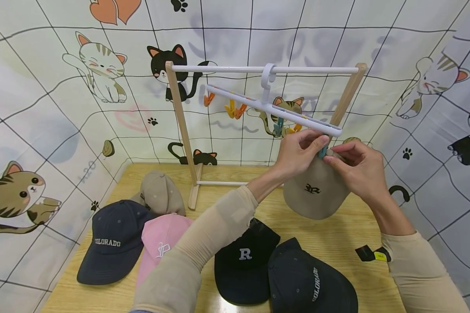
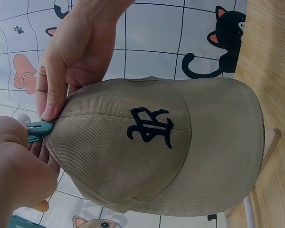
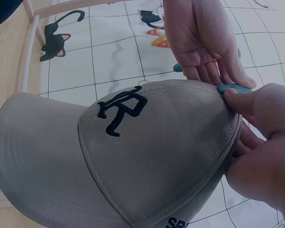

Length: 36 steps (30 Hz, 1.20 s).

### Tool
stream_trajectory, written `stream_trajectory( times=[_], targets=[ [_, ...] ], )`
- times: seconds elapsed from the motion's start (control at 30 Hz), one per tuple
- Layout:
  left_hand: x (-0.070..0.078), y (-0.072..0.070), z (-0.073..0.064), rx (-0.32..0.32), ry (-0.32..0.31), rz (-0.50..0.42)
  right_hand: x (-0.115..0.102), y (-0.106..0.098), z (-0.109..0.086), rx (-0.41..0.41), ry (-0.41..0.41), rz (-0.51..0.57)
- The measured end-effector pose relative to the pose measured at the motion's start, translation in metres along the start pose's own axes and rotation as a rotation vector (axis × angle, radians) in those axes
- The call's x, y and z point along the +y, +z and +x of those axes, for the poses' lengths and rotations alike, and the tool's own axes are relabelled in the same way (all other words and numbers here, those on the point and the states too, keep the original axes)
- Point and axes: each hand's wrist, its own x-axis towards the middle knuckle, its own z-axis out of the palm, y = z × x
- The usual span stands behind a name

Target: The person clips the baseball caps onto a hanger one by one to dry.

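Tan cap [image 1: 315, 193] is held above the desk [image 1: 362, 224] toward its right rear, brim off the surface, under the hanger's [image 1: 266, 106] right end. 2 dark caps [image 1: 246, 278] at front edge, 3 others [image 1: 113, 248] toward left. Crown up, brim down, dark monogram. Left hand [image 1: 297, 153] narrow, pinching teal clip [image 1: 323, 152]; right hand [image 1: 358, 171] pinches crown tip.

**Beige cap hangs brim-down below the grip**

A beige twill-fabric baseball cap [image 1: 315, 189] with a dark embroidered monogram hangs just under the grip, crown uppermost and pinched at the top, brim pointing down. Small dark lettering shows partly on its side. A small teal plastic clip [image 2: 40, 127] sits within the grip, its tip touching the crown's top edge; its bite is unclear. A white plastic bar hanger [image 1: 297, 116] slants above, its lower end just over the grip.
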Motion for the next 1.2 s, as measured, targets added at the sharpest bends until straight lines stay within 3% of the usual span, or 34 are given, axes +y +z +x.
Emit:
stream_trajectory(
  times=[0.33, 0.83, 1.2],
  targets=[
    [-0.002, 0.001, -0.001, -0.035, 0.01, 0.009, 0.003, -0.001, 0.0, -0.01, 0.0, -0.011],
    [0.001, -0.01, -0.016, -0.054, 0.081, 0.151, 0.008, 0.001, 0.001, -0.023, -0.005, -0.007],
    [-0.007, -0.028, -0.032, 0.047, 0.193, 0.21, 0.012, 0.001, 0.0, -0.008, 0.005, -0.019]
  ],
)
